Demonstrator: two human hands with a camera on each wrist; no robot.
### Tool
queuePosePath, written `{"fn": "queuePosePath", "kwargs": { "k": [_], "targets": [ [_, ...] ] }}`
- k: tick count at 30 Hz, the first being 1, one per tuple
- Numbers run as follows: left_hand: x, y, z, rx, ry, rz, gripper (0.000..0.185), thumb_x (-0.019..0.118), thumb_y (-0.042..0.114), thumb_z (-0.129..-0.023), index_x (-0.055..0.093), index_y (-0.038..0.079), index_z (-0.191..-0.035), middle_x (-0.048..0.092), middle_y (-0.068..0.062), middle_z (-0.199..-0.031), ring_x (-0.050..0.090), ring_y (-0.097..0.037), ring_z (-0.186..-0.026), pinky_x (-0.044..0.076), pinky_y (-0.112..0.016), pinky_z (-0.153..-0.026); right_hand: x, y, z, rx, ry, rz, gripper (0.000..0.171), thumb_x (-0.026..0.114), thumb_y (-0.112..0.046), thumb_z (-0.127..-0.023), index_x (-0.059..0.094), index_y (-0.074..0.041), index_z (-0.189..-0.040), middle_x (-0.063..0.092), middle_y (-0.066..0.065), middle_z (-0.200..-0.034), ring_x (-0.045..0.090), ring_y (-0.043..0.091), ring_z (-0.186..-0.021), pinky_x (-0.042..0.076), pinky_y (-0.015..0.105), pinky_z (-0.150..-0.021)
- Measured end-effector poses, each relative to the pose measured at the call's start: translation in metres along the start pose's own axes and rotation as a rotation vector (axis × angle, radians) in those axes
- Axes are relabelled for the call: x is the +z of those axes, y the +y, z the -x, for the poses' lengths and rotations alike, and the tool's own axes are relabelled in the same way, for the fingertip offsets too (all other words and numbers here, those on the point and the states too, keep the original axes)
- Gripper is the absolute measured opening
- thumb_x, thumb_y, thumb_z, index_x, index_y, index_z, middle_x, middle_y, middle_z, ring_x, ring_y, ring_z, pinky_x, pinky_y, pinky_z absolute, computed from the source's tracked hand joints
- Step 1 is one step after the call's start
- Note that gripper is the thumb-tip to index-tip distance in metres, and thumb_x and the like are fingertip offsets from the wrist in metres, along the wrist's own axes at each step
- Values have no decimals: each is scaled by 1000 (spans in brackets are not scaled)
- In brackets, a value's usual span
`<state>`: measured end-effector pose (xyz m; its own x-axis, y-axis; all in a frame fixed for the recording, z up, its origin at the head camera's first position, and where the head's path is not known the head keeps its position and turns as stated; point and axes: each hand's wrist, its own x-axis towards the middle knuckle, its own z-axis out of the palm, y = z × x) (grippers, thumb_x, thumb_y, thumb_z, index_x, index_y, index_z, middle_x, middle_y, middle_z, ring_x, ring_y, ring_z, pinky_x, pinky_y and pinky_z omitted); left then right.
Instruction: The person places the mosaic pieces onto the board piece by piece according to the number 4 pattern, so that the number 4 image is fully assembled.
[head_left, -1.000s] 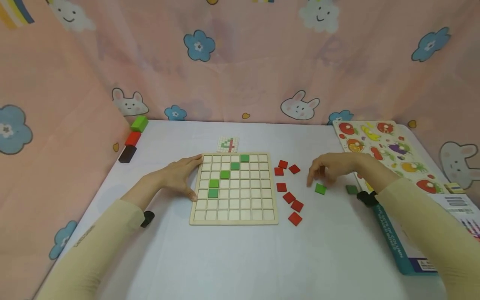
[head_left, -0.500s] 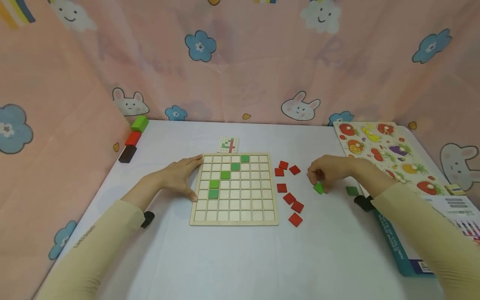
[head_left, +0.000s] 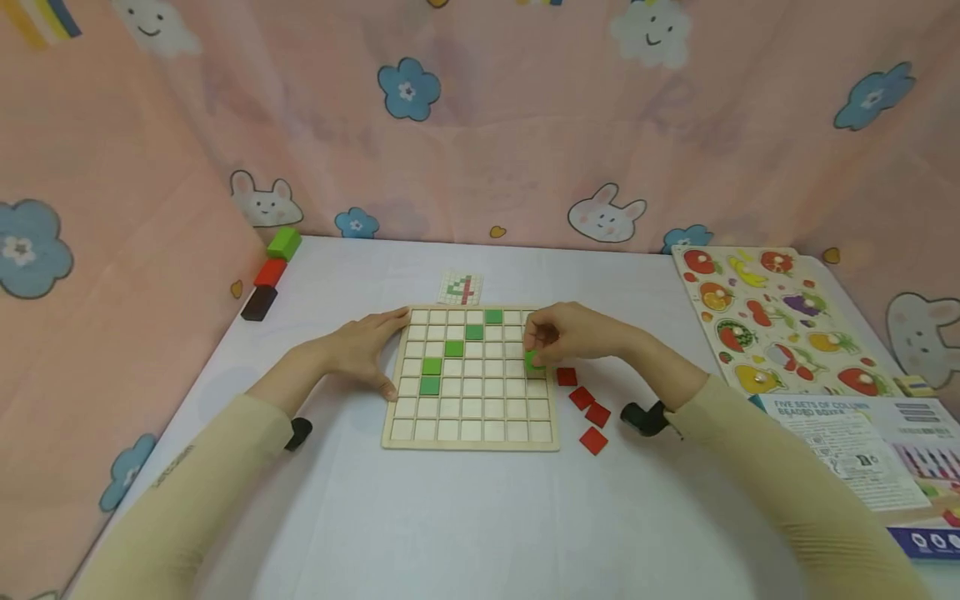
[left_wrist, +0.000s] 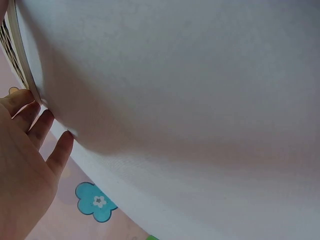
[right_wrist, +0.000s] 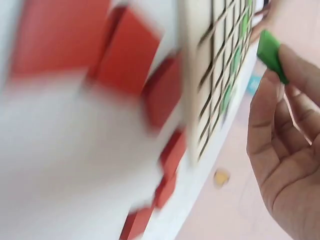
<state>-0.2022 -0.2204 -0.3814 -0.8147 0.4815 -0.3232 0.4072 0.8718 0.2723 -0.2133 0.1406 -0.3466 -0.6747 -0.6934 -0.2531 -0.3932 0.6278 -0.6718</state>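
A wooden grid board [head_left: 471, 444] lies on the white table, several green tiles [head_left: 453, 348] set in its cells in a stepped line. My left hand [head_left: 356, 354] rests at the board's left edge, fingers at the upper corner and thumb lower down. Over the board's right columns, my right hand [head_left: 573, 333] pinches a green square tile [right_wrist: 270, 52] between thumb and fingers. Several red tiles [head_left: 593, 441] lie loose just right of the board; my right hand and forearm hide part of that area in the head view.
A small pattern card [head_left: 460, 288] lies behind the board. At the back left stand green, red and black blocks [head_left: 270, 272] in a row. A fruit puzzle board [head_left: 780, 321] and a printed box [head_left: 862, 454] take up the right side.
My right hand has picked up the green tile from the table on the right and carried it left over the board. My left hand has stayed at the board's edge.
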Motion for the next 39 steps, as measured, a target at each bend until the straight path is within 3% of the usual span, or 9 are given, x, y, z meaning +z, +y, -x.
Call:
{"fn": "queuePosePath", "kwargs": {
  "k": [5,10,15,25,31,35,39],
  "targets": [
    [-1,0,0,-3,1,-3,131,86,63,-59,20,10,-158,9,-10,-169,20,-40,-153,25,-70,-116,33,-30,-33,-74,33,-26,9,70,-9,-86,67,-14,-93,63,0,-84,56,12,-81,49,22,-74],
    [-2,0,0,4,-2,2,131,86,63,-59,19,9,-158,9,-10,-169,19,-41,-153,26,-69,-116,60,-51,-56,-65,82,-50,10,68,-4,-86,69,-12,-92,66,1,-83,57,10,-76,47,18,-68],
    [-2,0,-1,8,-2,13,131,86,63,-60,19,9,-158,9,-10,-169,19,-40,-153,25,-68,-117,72,-59,-63,-37,127,-21,8,68,-2,-86,71,-10,-88,67,1,-79,57,10,-73,46,19,-66],
    [-1,-1,-1,7,-7,18,132,86,63,-59,18,10,-159,9,-9,-169,19,-39,-154,24,-66,-119,80,-65,-65,-53,128,88,8,72,-4,-87,69,-11,-82,66,-1,-80,56,11,-74,45,21,-66],
    [0,0,-1,-1,-8,11,130,87,62,-60,19,10,-158,10,-10,-169,19,-40,-153,24,-67,-118,70,-65,-58,-51,137,150,4,70,-8,-89,71,-11,-89,66,0,-84,56,12,-78,46,22,-70],
    [-1,2,0,-3,-4,2,130,87,60,-60,19,10,-158,10,-10,-169,19,-40,-153,25,-67,-118,42,-57,-41,-6,153,164,8,70,-9,-89,71,-9,-97,66,3,-88,58,17,-82,48,26,-73],
    [-1,3,-1,-5,-5,-1,130,87,60,-60,19,11,-159,9,-10,-169,19,-40,-153,25,-67,-118,6,-32,-13,94,184,185,14,72,-10,-87,71,-7,-101,67,7,-92,59,20,-84,49,27,-71]
  ]
}}
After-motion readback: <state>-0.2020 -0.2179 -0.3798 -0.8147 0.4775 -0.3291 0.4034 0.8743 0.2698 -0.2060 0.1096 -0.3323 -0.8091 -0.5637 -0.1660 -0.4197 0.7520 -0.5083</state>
